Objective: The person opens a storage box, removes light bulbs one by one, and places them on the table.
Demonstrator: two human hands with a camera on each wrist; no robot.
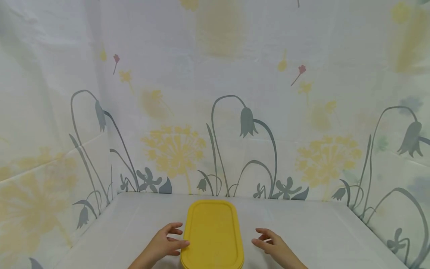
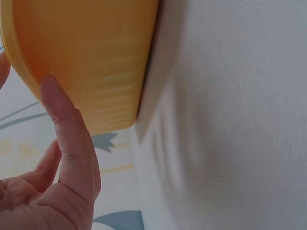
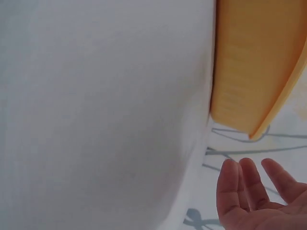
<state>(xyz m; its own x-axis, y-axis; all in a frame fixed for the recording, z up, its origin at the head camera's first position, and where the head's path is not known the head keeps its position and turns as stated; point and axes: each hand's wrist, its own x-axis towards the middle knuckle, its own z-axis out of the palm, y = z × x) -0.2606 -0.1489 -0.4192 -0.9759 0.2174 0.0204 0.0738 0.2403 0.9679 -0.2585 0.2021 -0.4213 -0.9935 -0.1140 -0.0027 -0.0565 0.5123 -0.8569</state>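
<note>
A yellow lidded plastic container (image 1: pixel 213 233) lies on the white cloth-covered table (image 1: pixel 319 231), near the front middle. My left hand (image 1: pixel 169 241) rests at its left side, fingers relaxed, with a fingertip touching the lid's edge. The left wrist view shows that finger (image 2: pixel 62 120) against the container's yellow wall (image 2: pixel 91 57). My right hand (image 1: pixel 270 243) hovers a short way to the right of the container, fingers loosely spread and holding nothing. In the right wrist view the right fingers (image 3: pixel 249 191) stay apart from the container (image 3: pixel 254 62).
A floral-printed white curtain (image 1: pixel 215 93) hangs behind the table and wraps round both sides, meeting the table's back edge just beyond the container. White tabletop stretches to the left and right of the hands.
</note>
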